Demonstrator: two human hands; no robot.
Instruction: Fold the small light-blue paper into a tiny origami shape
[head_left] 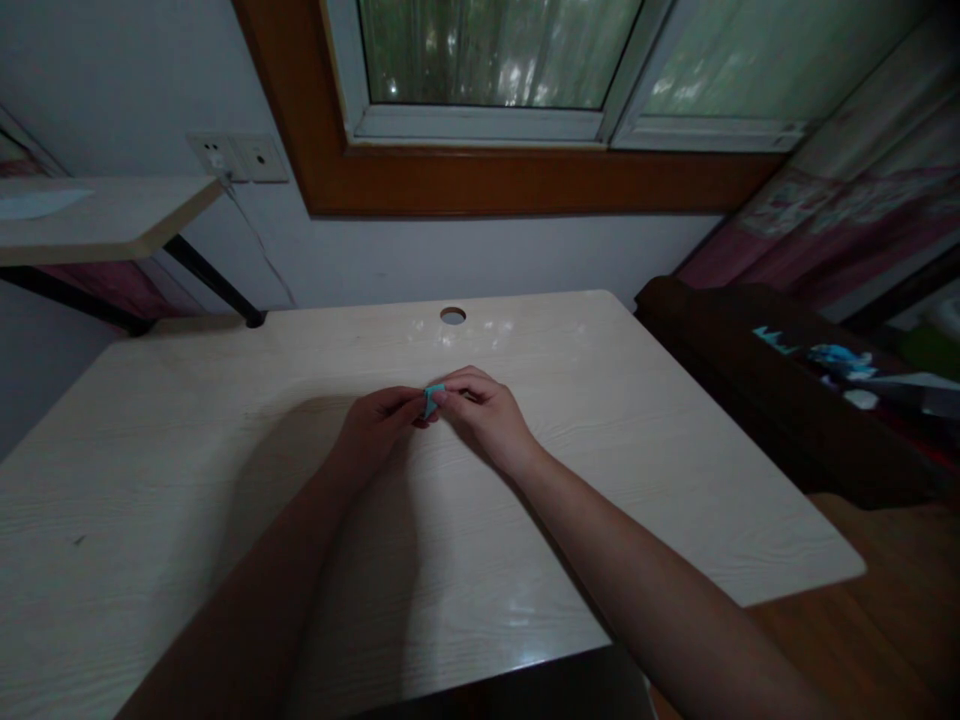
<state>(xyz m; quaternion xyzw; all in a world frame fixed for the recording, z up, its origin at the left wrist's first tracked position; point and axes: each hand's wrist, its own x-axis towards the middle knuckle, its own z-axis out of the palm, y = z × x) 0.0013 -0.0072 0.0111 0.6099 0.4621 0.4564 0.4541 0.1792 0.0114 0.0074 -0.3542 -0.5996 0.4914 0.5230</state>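
Observation:
A small piece of folded teal paper is pinched between my two hands over the middle of the desk. My left hand grips its left side with thumb and fingers closed. From the other side, my right hand presses its thumb on the paper's face, with the index finger along the upper edge. Fingers cover part of the paper, so its full shape is hidden.
The pale wood-grain desk has a round cable hole near its back edge. A raised shelf on black legs stands at the back left. Beyond the right edge, a dark wooden cabinet carries blue and white items.

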